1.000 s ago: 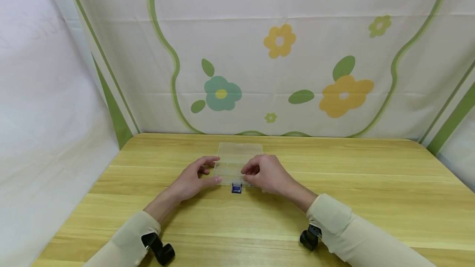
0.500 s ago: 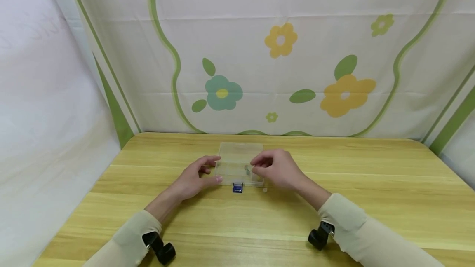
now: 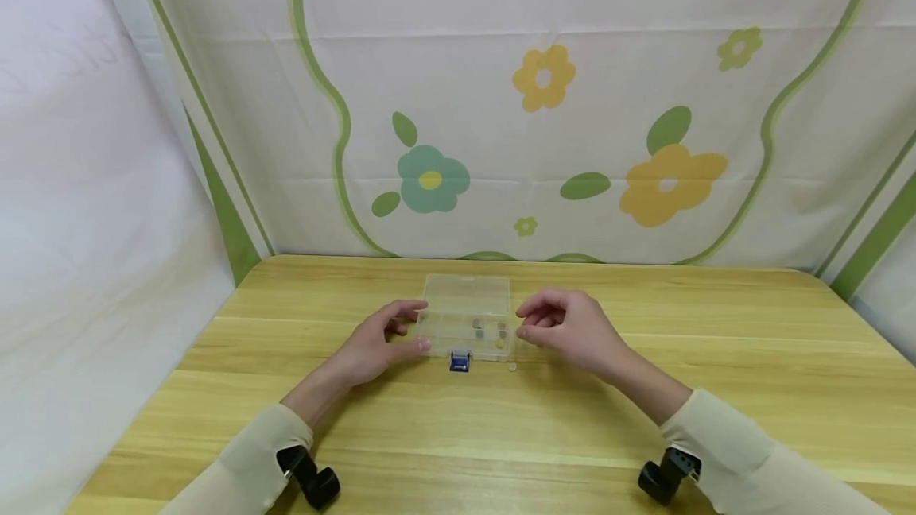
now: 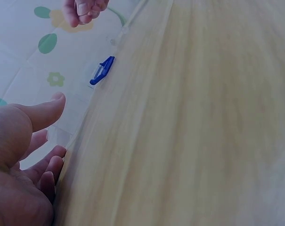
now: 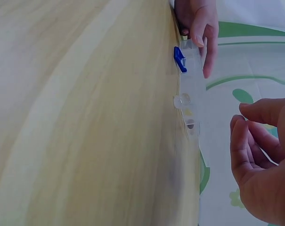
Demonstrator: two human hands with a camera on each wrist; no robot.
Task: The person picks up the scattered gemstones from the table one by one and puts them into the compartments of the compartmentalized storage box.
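Note:
A clear plastic box (image 3: 427, 332) with compartments lies on the table, its clear lid (image 3: 467, 294) tipped back and a blue latch (image 3: 459, 361) at its front. Small grey pieces (image 3: 479, 329) and a yellowish bit show in its right-hand compartments. My left hand (image 3: 378, 344) holds the box's left end, thumb at the front corner and index finger toward the back. Just right of the box hovers my right hand (image 3: 572, 328), its fingers loosely bent; I see nothing between thumb and index finger. A small pale round disc (image 3: 512, 366) lies before the box's front right corner.
The wooden table (image 3: 458, 443) reaches a flowered cloth backdrop (image 3: 501, 141) just behind the box. White cloth (image 3: 107, 221) hangs on the left side. Black wrist cameras (image 3: 308, 479) sit at both cuffs.
My right hand has drawn back to the right, out of the box, uncovering the small pieces in the right compartments and the disc in front. The left hand stays at the box's left end.

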